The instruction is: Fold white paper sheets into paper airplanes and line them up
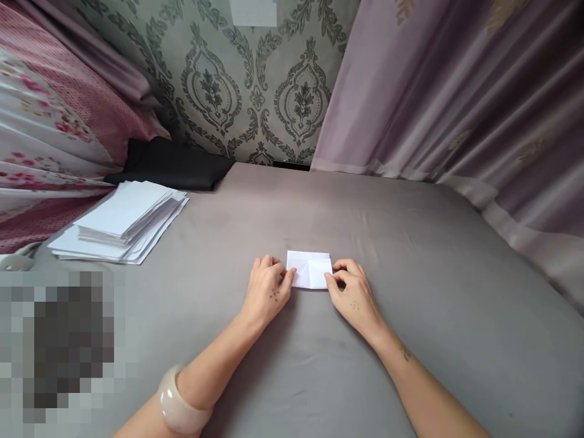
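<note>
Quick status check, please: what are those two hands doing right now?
Left hand and right hand pinch opposite ends of folded white paper on grey sheet. Paper stack lies apart, far left.

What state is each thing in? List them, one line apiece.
Folded paper: flat on the grey sheet, creased, flaps folded inward.
Left hand: fingertips pressing the paper's left edge.
Right hand: fingers pinching the paper's right edge.
Paper stack: lying loose and fanned, apart from both hands.
Black cloth: lying flat behind the stack.
Curtain: hanging drawn.
</note>
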Motion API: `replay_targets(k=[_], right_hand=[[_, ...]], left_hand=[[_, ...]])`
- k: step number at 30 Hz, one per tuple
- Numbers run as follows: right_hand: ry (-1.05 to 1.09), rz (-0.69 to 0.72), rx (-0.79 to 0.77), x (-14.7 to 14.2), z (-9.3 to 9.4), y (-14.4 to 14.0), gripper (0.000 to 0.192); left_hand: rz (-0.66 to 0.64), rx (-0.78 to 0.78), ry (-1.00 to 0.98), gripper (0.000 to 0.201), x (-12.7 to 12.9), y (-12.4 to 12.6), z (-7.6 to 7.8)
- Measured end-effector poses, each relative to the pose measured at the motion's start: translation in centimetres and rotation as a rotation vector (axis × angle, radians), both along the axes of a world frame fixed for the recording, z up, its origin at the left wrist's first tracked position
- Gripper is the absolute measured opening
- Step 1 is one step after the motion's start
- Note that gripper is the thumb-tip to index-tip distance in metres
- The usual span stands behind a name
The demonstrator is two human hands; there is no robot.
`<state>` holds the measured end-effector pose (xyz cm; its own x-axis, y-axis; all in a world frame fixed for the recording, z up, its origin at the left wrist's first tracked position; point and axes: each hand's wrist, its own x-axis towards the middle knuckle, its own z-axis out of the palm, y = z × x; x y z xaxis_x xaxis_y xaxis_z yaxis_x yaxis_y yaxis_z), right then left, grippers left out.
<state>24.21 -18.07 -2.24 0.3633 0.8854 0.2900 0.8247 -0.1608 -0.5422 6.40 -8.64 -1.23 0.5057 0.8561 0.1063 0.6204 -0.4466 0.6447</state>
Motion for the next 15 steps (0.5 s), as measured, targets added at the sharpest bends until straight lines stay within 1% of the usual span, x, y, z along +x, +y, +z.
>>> replay_targets(k=[4, 6, 10, 15], right_hand=[[0.053, -0.005, -0.016, 0.2, 0.2, 0.0, 0.029], [0.086, -0.009, -0.027, 0.2, 0.3, 0.0, 0.030], [0.088, -0.003, -0.049, 0.4, 0.3, 0.1, 0.032], [-0.020, -0.014, -0.061, 0.3, 0.3, 0.5, 0.035]], left_hand=[[-0.006, -0.119, -0.047, 0.026, -0.1, 0.1, 0.5], [-0.003, -0.142, -0.045, 0.026, -0.2, 0.1, 0.4], [-0.020, -0.070, -0.035, 0.031, -0.2, 0.2, -0.2], [-0.056, 0.026, -0.018, 0.034, -0.3, 0.3, -0.7]])
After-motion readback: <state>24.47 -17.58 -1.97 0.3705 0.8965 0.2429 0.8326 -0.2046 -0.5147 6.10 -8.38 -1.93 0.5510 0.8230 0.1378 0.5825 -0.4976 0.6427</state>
